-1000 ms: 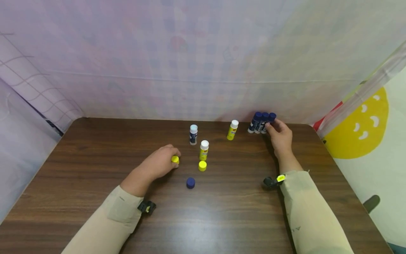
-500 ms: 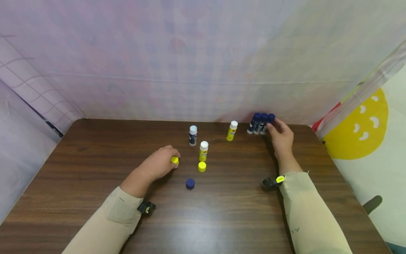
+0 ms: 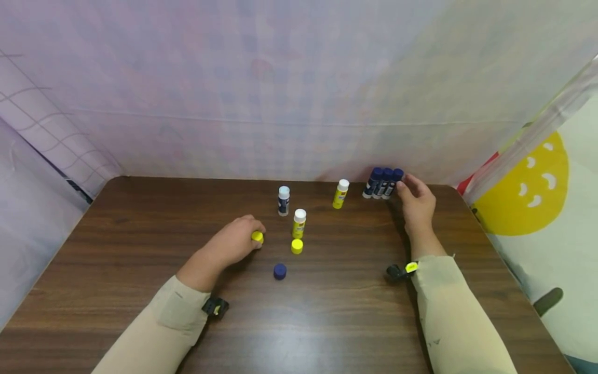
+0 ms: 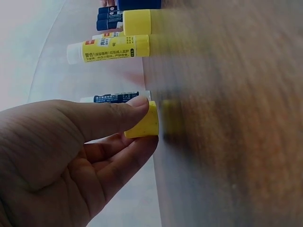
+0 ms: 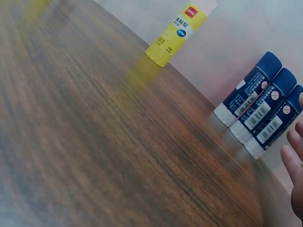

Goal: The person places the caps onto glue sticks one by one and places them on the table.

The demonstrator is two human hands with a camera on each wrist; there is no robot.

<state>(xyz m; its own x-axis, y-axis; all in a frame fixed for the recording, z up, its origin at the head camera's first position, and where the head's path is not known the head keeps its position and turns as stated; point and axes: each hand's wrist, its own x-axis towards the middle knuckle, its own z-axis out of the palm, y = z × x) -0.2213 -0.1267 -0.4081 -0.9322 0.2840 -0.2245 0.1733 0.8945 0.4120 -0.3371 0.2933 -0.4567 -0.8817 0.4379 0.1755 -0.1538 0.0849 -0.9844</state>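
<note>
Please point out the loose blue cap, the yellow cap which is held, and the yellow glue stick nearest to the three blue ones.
Loose blue cap (image 3: 280,271): head view, its middle.
Held yellow cap (image 4: 144,124): left wrist view, its side.
Yellow glue stick (image 5: 177,36): right wrist view, its label.

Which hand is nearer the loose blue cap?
Left: the left hand is left of the loose blue cap, farther back; the right hand is well right, by three blue glue sticks.

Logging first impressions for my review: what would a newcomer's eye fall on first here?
Probably the bright yellow cap that the left hand pinches, left of the loose blue cap. Next, the row of three blue-capped glue sticks at the far edge of the table, beside the right hand.
</note>
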